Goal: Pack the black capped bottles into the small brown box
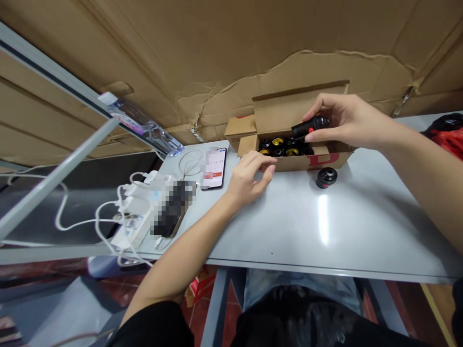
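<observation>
My right hand (340,118) pinches a black cylindrical part with a red dot (309,127) between thumb and fingers, tilted just above an open cardboard box (304,164). Inside the box stand several black parts (278,152), some showing gold-coloured rings. My left hand (249,178) rests by the box's front left corner, its fingers apart and slightly curved, with nothing in it. A short round black piece (326,178) with a red mark sits on the grey table in front of the box.
Left of the box lie a lit phone (214,168) and a dark phone (175,207). Beyond them are a white power strip (144,212) with tangled cables and a water bottle (142,125). A red plastic bag (450,144) lies at the far right. Cardboard lines the back.
</observation>
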`<action>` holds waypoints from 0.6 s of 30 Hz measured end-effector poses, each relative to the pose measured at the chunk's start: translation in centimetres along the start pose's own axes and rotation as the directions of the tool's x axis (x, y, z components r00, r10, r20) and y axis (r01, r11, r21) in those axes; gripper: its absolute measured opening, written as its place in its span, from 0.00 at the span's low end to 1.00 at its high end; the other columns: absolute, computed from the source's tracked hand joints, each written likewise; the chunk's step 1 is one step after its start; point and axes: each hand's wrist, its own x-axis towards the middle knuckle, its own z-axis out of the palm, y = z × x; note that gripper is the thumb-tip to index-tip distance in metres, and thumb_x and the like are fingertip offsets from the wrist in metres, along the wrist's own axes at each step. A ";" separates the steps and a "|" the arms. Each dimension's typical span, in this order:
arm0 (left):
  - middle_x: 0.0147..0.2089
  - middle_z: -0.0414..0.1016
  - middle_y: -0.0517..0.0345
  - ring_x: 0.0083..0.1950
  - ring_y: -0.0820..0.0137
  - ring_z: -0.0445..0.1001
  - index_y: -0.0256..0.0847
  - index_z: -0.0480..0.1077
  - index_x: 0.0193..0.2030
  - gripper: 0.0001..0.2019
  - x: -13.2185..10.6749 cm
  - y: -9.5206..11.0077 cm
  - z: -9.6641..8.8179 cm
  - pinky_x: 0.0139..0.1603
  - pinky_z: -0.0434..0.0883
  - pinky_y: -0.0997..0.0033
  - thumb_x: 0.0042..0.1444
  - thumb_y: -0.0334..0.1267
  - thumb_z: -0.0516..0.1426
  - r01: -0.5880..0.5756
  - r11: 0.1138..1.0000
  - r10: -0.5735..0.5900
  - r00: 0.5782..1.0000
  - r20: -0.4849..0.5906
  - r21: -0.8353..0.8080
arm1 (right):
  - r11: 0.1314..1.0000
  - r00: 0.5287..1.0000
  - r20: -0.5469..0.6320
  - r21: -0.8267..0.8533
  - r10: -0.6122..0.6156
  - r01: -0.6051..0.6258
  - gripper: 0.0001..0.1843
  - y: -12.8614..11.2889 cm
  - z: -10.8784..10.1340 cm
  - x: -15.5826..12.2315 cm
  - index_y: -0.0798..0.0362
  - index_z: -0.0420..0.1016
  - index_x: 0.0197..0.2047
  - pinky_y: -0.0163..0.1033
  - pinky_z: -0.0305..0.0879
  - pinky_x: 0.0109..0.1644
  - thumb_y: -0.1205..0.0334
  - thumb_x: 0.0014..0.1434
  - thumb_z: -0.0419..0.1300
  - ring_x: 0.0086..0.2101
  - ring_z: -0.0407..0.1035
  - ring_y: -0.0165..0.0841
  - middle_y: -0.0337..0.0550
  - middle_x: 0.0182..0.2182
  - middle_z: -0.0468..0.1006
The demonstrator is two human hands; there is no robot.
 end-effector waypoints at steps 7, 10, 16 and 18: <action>0.44 0.88 0.56 0.43 0.64 0.82 0.43 0.83 0.57 0.09 0.3 0.2 -0.2 0.49 0.79 0.60 0.87 0.39 0.60 -0.050 0.999 0.049 0.999 -0.006 -0.011 | 0.999 0.997 -0.072 -0.044 -0.035 0.032 0.15 -0.7 0.3 0.0 0.40 0.82 0.45 0.66 0.83 0.63 0.51 0.63 0.82 0.54 0.84 0.56 0.49 0.52 0.94; 0.44 0.88 0.55 0.43 0.64 0.82 0.43 0.83 0.57 0.09 0.3 0.3 -0.2 0.49 0.78 0.61 0.87 0.38 0.60 -0.049 0.999 0.049 0.999 -0.003 -0.022 | 0.998 0.999 -0.048 -0.051 -0.024 0.022 0.15 -0.6 0.4 0.0 0.41 0.81 0.45 0.64 0.83 0.61 0.52 0.64 0.81 0.52 0.85 0.54 0.50 0.51 0.93; 0.44 0.88 0.56 0.43 0.65 0.82 0.43 0.83 0.57 0.08 0.2 0.2 -0.1 0.49 0.79 0.61 0.87 0.38 0.60 -0.062 0.998 0.062 0.998 -0.005 0.004 | 0.999 0.998 -0.042 0.003 -0.040 0.040 0.20 1.1 0.0 0.2 0.38 0.85 0.49 0.64 0.86 0.61 0.46 0.59 0.86 0.54 0.86 0.56 0.44 0.51 0.94; 0.44 0.87 0.56 0.42 0.65 0.82 0.43 0.82 0.57 0.08 0.2 0.2 -0.1 0.49 0.79 0.61 0.87 0.37 0.60 -0.073 0.997 0.073 0.997 -0.014 0.007 | 0.999 0.999 -0.024 0.001 -0.047 0.047 0.19 1.5 -0.2 0.2 0.34 0.87 0.49 0.65 0.87 0.61 0.43 0.61 0.85 0.52 0.86 0.55 0.40 0.50 0.94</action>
